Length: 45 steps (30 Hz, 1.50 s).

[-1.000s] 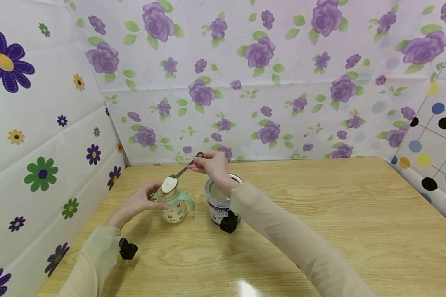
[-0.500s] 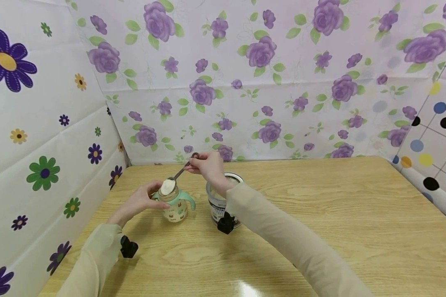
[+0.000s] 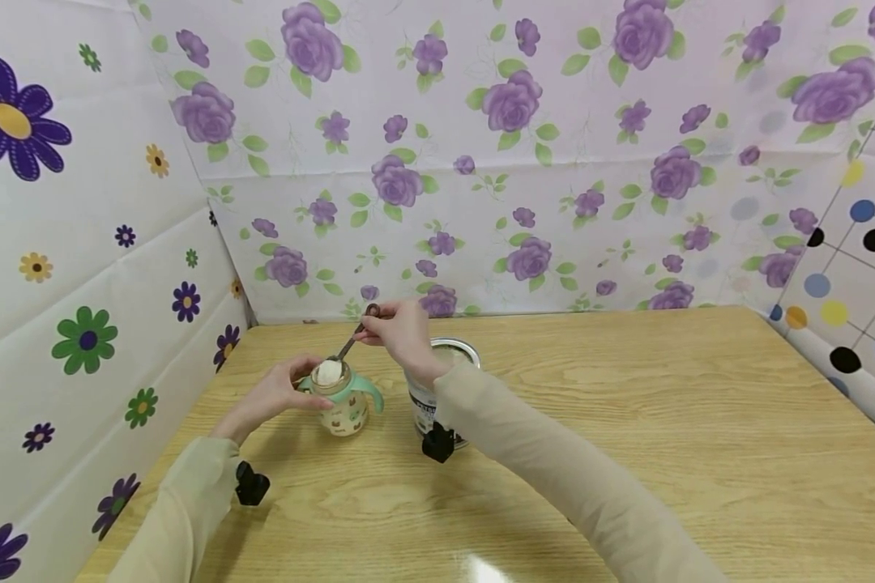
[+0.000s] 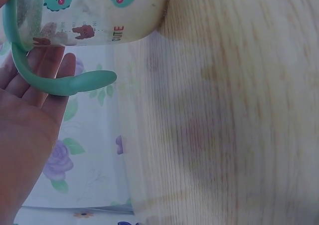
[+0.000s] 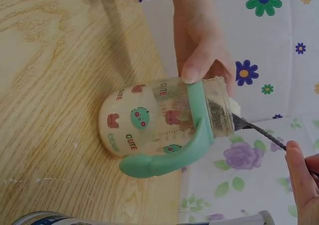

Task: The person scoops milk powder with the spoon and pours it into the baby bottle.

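Note:
A clear baby bottle (image 5: 149, 120) with green handles and cartoon prints stands upright and uncapped on the table. My left hand (image 3: 280, 395) grips it round the neck, thumb on the near side. Between the fingers of my right hand (image 3: 406, 336) is the handle of a dark spoon (image 3: 350, 344), held slanting down to the left. Its bowl, heaped with white powder (image 3: 329, 372), is at the bottle's mouth, partly inside the rim. In the left wrist view, a green handle (image 4: 65, 85) of the bottle passes in front of the left fingers.
An open tin (image 3: 426, 405) with a silver rim stands right of the bottle, partly hidden by the right forearm. Floral sheets (image 3: 481, 202) hang behind and at the left of the wooden table (image 3: 627, 389). Some powder flecks (image 5: 42, 180) lie on the tabletop.
The right hand has moved left and slightly down, and the spoon's bowl has sunk from above the bottle's mouth into it. The left hand and bottle stay almost in place.

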Each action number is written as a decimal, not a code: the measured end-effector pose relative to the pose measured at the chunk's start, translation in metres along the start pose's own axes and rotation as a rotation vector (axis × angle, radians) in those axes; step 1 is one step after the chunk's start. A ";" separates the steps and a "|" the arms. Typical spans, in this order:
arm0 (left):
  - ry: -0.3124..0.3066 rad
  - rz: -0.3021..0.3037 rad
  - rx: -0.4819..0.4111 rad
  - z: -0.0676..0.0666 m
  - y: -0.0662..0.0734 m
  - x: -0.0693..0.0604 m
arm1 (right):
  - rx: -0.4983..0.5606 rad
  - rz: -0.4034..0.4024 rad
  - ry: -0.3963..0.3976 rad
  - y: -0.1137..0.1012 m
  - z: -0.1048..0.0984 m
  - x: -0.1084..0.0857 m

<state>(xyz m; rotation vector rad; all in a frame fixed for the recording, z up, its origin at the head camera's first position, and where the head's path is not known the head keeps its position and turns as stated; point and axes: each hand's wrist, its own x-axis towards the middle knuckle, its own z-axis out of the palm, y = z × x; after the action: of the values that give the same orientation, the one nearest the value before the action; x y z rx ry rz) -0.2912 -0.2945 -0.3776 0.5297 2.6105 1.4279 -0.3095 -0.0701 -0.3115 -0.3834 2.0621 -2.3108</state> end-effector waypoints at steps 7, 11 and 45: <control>-0.010 -0.024 -0.013 0.001 0.011 -0.004 | 0.010 0.006 -0.084 0.002 0.000 -0.002; -0.012 -0.032 -0.012 0.002 0.027 -0.009 | 0.044 0.048 -0.150 0.004 -0.003 -0.003; -0.039 -0.027 0.025 0.000 0.045 -0.014 | 0.105 -0.032 -0.297 0.001 -0.024 -0.006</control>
<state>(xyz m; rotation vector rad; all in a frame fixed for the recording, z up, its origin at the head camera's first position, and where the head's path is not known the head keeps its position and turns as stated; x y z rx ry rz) -0.2674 -0.2768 -0.3406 0.5178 2.5982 1.3644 -0.3084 -0.0460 -0.3163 -0.7114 1.8009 -2.2070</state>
